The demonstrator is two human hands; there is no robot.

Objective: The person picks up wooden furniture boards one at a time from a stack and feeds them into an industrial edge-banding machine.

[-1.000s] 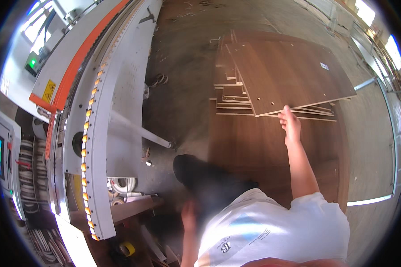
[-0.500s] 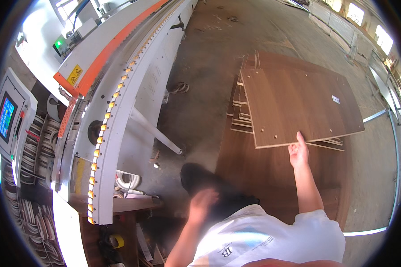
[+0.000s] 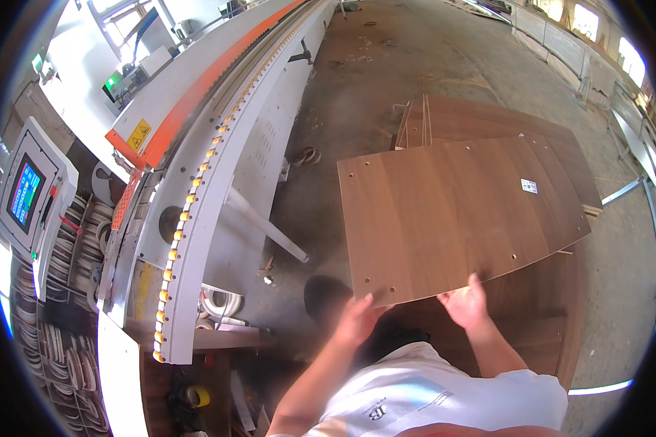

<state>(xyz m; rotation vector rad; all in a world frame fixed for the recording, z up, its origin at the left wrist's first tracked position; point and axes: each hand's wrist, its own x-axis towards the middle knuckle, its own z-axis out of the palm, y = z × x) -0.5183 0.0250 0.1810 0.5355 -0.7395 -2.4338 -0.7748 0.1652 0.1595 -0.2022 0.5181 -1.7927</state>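
I hold a large brown wood-grain panel (image 3: 459,211) with small drilled holes and a white sticker, lifted above a stack of similar panels (image 3: 539,306). My left hand (image 3: 357,319) grips its near edge at the left corner. My right hand (image 3: 468,304) grips the same edge further right. The panel is nearly flat, its far end over the stack.
A long grey and orange machine (image 3: 211,146) with a row of yellow rollers runs along my left. Its control screen (image 3: 25,193) stands at far left, with coiled edge strips (image 3: 51,342) below. Narrow upright boards (image 3: 414,122) stand beyond the stack on the concrete floor.
The panel has come up off the stack and toward me. My left hand has risen and taken hold of its near edge; my right hand stayed on it.
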